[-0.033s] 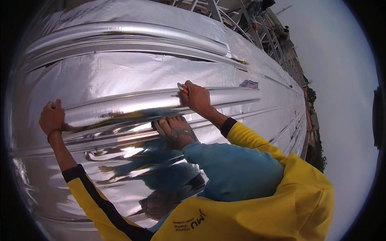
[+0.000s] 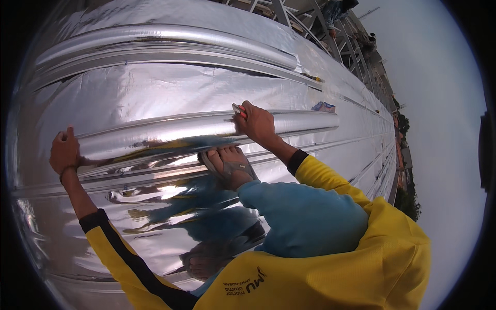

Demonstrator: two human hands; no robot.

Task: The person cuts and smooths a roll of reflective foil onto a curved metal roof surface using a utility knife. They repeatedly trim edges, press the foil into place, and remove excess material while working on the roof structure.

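A long shiny roll of silver foil sheeting (image 2: 191, 127) lies crosswise in front of me. My left hand (image 2: 65, 150) is closed round its left end, thumb sticking up. Past the middle of the roll, my right hand (image 2: 257, 123) rests on top with its fingers curled round a small red-handled knife (image 2: 239, 110), perhaps a utility cutter. The knife's pale tip points up and left. Most of its handle is hidden in my fist. My sandalled foot (image 2: 227, 163) stands just on the near side of the roll, below my right hand.
A second foil roll (image 2: 170, 33) lies farther off along a metal rail (image 2: 170, 56). A yellow-and-black tool (image 2: 312, 77) and a small blue-and-red packet (image 2: 324, 107) lie on the foil surface (image 2: 155, 93). Steel trusses (image 2: 289, 18) and another person (image 2: 336, 13) are beyond.
The view has shifted slightly, so the far roll and rails sit a little farther right. Both hands keep their places on the foil roll.
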